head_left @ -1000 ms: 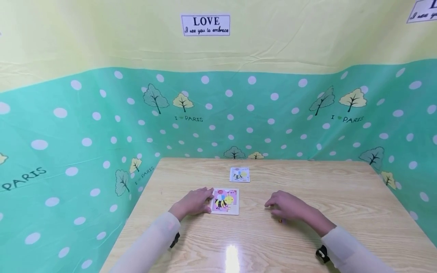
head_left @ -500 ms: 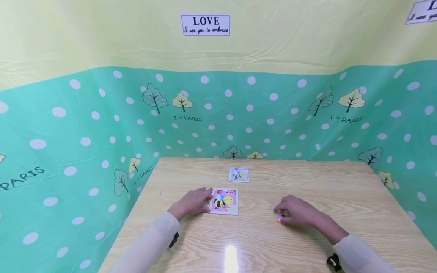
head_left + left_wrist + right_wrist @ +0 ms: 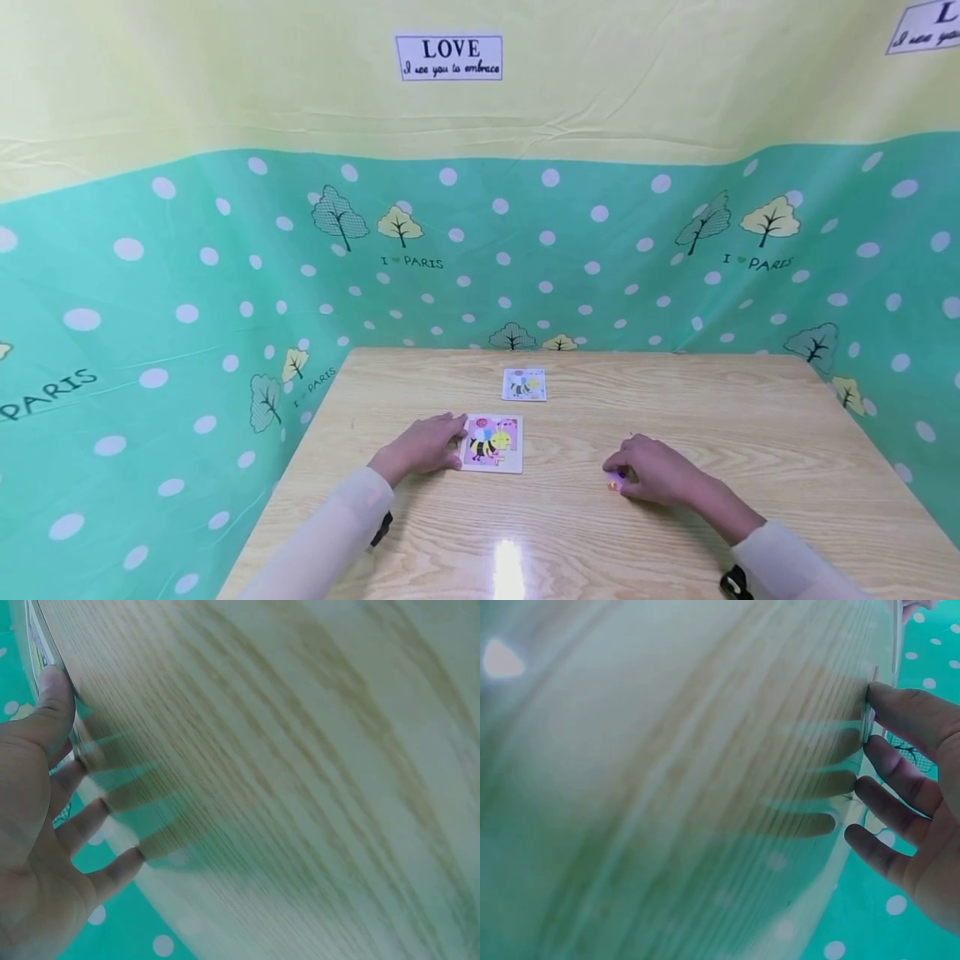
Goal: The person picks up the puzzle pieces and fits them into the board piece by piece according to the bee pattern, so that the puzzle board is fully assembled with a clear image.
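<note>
A square bee jigsaw puzzle board [image 3: 516,463] with a pale border lies flat near the table's middle; a pale bare patch shows at its lower right. Against its left edge rests my left hand [image 3: 427,443], thumb and fingers spread apart; the left wrist view has the thumb touching the board's edge and the other fingers fairly straight, tips at the table. To the right, my right hand [image 3: 658,469] pinches a small pink and orange puzzle piece [image 3: 614,481] low over the table. Seen edge-on in the right wrist view, the piece [image 3: 868,724] is thin and flat between thumb and forefinger.
Behind the board lies a smaller bee picture card [image 3: 524,385]. The light wood table [image 3: 570,542] carries a bright glare spot near the front. A green and yellow patterned cloth [image 3: 450,250] encloses the back and sides. Dark straps sit at both wrists.
My right hand has moved slightly right and toward the piece, which lay under it a second ago, and now pinches it between thumb and finger. The left hand has stayed at the board's edge.
</note>
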Tool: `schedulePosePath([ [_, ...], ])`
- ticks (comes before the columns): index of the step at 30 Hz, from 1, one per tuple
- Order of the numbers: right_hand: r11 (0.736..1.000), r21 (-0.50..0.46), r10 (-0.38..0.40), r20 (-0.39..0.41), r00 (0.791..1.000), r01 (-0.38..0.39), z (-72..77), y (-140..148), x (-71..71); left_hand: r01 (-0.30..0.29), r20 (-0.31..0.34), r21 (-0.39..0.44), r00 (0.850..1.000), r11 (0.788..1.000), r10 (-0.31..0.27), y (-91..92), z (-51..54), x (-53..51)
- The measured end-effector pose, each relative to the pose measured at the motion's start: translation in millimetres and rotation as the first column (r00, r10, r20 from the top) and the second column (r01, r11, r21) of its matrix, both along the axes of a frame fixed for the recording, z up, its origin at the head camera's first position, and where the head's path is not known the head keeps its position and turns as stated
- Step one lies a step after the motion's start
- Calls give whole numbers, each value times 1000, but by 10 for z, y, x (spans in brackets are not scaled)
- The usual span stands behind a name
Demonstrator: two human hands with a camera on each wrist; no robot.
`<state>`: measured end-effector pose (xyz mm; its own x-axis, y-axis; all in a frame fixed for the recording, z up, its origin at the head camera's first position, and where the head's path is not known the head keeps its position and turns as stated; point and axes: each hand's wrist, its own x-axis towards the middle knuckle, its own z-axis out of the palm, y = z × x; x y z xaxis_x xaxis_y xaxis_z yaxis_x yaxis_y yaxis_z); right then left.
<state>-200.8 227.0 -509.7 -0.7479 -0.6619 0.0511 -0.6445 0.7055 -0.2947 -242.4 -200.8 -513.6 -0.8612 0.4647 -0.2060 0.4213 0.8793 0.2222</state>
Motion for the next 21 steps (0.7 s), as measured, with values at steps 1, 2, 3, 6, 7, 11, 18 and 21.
schedulePosePath([
  [1, 1000, -1, 0, 0, 1000, 0, 1, 0, -1, 0, 0, 0, 1000, 1000, 0, 0, 2, 1],
  [2, 1000, 2, -6, 6, 1000, 6, 3, -1, -3, 2, -1, 0, 1000, 1000, -2, 1, 3, 1],
  [3, 1000, 3, -7, 7, 1000, 7, 7, -3, -3, 3, -1, 0, 1000, 1000, -3, 1, 4, 1],
  [6, 1000, 10, -16, 3, 1000, 16, 14, -14, -8, 4, -2, -4, 1000, 1000, -4, 4, 3, -1],
  [7, 1000, 8, -20, 3, 1000, 20, 14, -20, -10, 3, -2, -5, 1000, 1000, -3, 5, 2, -1],
  [11, 1000, 2, -21, -19, 1000, 21, 13, -45, -14, 4, -5, -9, 1000, 1000, -4, 9, -2, 2],
  [18, 1000, 8, -23, 13, 1000, 23, 70, -34, 7, 12, -7, -7, 1000, 1000, -12, 13, -7, 3],
  [21, 1000, 11, -7, 45, 999, 6, 95, -19, 15, 8, -11, -17, 1000, 1000, -8, 2, -12, -2],
])
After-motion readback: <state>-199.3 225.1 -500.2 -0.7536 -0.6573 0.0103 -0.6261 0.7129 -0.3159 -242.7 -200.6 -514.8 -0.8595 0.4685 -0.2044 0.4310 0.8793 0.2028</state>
